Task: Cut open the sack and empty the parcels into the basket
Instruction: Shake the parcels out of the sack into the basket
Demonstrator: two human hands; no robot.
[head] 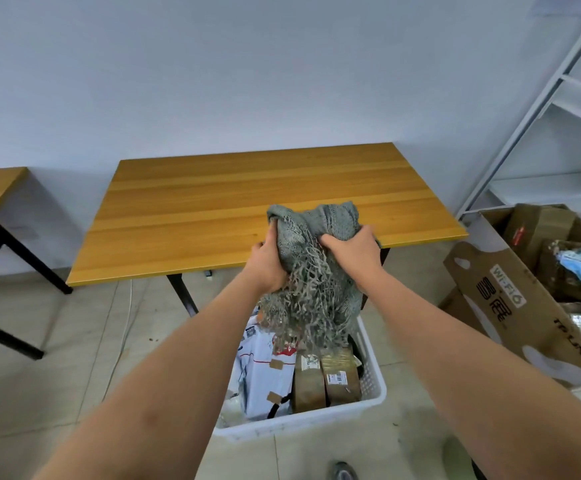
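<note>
Above one basket [374, 393], two hands [268, 268] [351, 252] grip one sack [313, 237].

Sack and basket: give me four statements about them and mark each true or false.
1. Both hands, left and right, grip the grey woven sack. True.
2. The sack lies flat on the wooden table. False: it is held up above the white basket.
3. Brown cardboard parcels sit in the basket. True.
4. The basket stands on the table. False: it is on the tiled floor.
</note>
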